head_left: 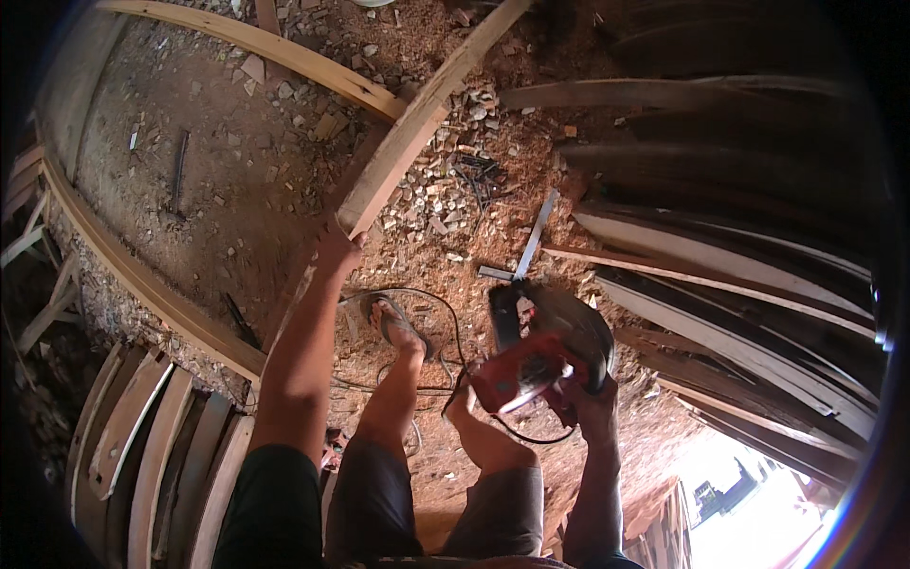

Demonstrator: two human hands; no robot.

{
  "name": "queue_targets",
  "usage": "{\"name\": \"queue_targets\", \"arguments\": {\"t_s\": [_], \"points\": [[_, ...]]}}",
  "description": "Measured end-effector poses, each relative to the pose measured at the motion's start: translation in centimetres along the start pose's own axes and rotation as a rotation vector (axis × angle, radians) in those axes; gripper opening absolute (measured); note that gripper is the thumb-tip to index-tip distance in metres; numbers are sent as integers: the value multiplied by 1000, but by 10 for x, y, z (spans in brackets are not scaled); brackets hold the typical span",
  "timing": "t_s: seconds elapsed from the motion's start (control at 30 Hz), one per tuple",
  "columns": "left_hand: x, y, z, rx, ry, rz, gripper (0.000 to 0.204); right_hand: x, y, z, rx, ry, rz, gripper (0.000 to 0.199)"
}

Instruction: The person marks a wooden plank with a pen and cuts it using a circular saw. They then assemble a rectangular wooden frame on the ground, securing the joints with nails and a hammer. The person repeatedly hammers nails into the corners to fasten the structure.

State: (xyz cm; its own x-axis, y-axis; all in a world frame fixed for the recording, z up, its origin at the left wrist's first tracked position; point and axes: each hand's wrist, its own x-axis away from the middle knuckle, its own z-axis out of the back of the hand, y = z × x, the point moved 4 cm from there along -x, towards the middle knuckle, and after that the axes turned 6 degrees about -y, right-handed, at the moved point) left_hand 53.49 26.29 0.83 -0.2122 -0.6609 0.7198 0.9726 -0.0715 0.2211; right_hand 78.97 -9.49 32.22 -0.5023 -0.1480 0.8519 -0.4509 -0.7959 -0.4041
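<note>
My left hand (339,248) is closed around the near end of a long wooden beam (417,137), which slants away toward the top of the view. In my right hand (591,403) is a red and black circular saw (531,365), gripped by its handle and held above the ground beside my right leg. The saw's dark round guard faces right, and its blade edge cannot be made out. A black cord (457,332) loops over the ground between my feet and the saw. Just beyond the saw lies a metal carpenter's square (536,235).
Curved planks (730,322) are stacked on the right, and more boards (156,446) lean at lower left. Another timber (275,47) meets the held beam at the top; a long one (142,270) runs along the left. Wood chips (427,204) cover the dirt floor.
</note>
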Motion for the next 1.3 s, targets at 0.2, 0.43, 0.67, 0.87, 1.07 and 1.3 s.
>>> {"name": "queue_targets", "arguments": {"t_s": [0.2, 0.43, 0.67, 0.87, 1.07, 1.3], "points": [[-28, -25, -40, -102, -152, 176, 85, -51, -120, -74, 387, -76, 503, 36], [-15, -7, -22, -57, -178, 329, 88, -154, -197, -158, 567, -210, 740, 43], [-20, 1, -20, -125, -140, 300, 90, -211, -225, -191, 703, -251, 722, 43], [-25, -11, -29, -163, -131, 253, 94, -221, -221, -201, 678, -260, 693, 43], [-22, 4, -14, -269, -219, 261, 96, -224, -230, -198, 659, -326, 762, 44], [-28, -3, -23, -266, -94, 162, 90, -231, -233, -191, 686, -413, 807, 45]]}}
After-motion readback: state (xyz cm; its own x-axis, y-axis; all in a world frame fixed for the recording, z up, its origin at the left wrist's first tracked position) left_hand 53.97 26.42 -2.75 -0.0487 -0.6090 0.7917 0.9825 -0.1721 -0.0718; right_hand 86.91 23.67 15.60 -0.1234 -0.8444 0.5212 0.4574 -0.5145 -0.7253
